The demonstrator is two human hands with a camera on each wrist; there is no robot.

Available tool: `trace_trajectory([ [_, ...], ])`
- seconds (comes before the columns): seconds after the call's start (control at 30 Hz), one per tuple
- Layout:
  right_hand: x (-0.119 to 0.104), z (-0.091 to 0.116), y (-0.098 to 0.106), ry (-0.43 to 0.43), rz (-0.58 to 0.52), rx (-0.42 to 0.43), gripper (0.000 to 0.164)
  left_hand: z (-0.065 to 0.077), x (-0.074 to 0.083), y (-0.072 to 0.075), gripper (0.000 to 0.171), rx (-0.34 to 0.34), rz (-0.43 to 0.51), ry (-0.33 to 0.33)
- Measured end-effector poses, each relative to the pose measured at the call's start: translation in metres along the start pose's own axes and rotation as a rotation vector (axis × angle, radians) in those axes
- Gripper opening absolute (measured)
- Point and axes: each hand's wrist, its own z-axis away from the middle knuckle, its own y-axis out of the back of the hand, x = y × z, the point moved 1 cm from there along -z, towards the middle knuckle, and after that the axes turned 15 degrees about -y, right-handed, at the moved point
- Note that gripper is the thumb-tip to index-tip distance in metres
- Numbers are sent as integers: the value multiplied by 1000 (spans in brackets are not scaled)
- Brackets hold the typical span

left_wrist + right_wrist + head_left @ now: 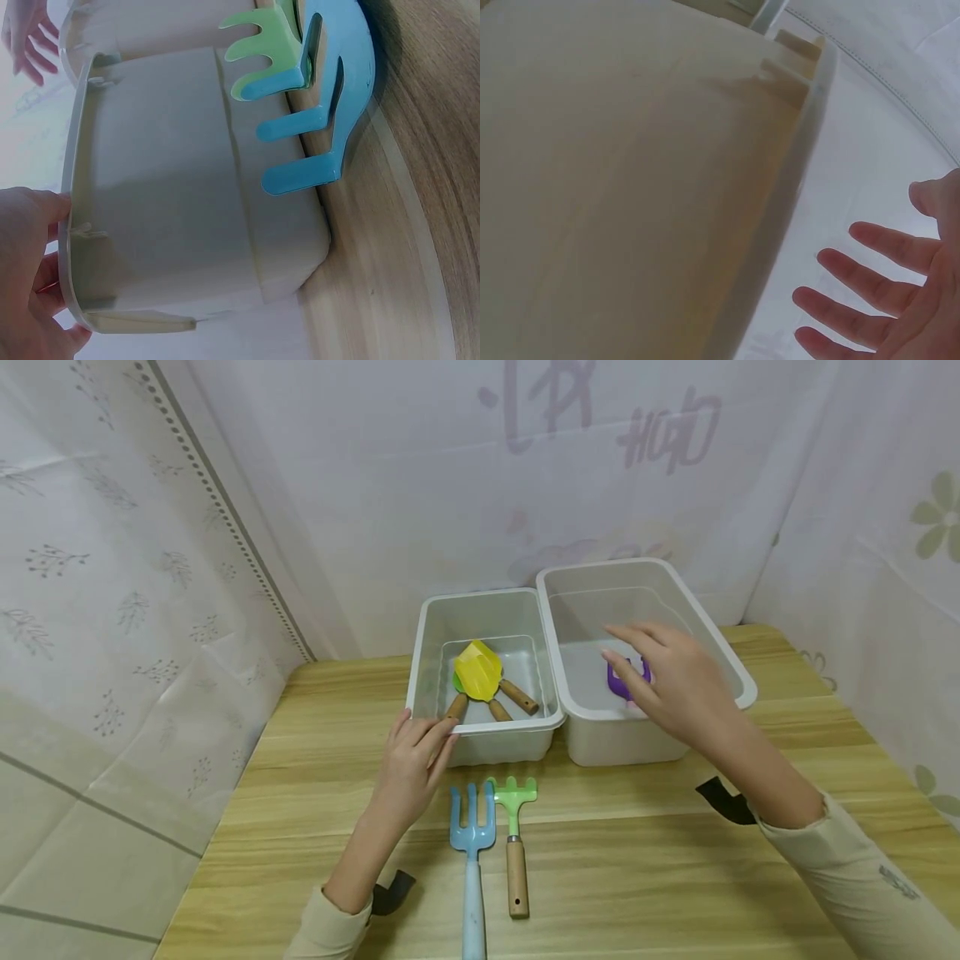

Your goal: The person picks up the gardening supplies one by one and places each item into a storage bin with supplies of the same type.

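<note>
My left hand (417, 750) holds the near rim of the left white plastic bin (513, 747) at its left corner, with fingertips passing behind the rim in the left wrist view. Inside that bin lie yellow trowels (478, 672) with wooden handles and a bit of something green. Over the right white bin (622, 745) hovers my right hand (678, 685), fingers spread and holding nothing. Below it, partly hidden, a purple item (619, 683) lies in the bin; its kind cannot be made out. A blue hand fork (472, 839) and a green hand rake (516, 860) lie in front of the left bin.
Both bins stand side by side on a wood-grain table (637, 877). Printed white curtains (420, 485) hang behind and at both sides. Dark straps (726, 802) show near both wrists.
</note>
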Motion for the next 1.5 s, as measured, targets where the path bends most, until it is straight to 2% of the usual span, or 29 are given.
trace_trajectory([
  [0.27, 9, 7, -1, 43, 23, 83, 36, 1, 1, 0, 20, 4, 0, 4],
  [0.67, 22, 17, -3, 28, -2, 143, 30, -1, 0, -1, 21, 2, 2, 0],
  [0.93, 31, 24, -6, 61, -13, 180, 29, -2, 0, 0, 20, -8, 3, 3],
  [1.3, 43, 34, -10, 39, -9, 201, 27, -2, 0, 4, 22, -37, -4, -11],
  [1.5, 50, 38, -13, 57, -5, 215, 26, -3, -1, 5, 23, -61, -9, -17],
])
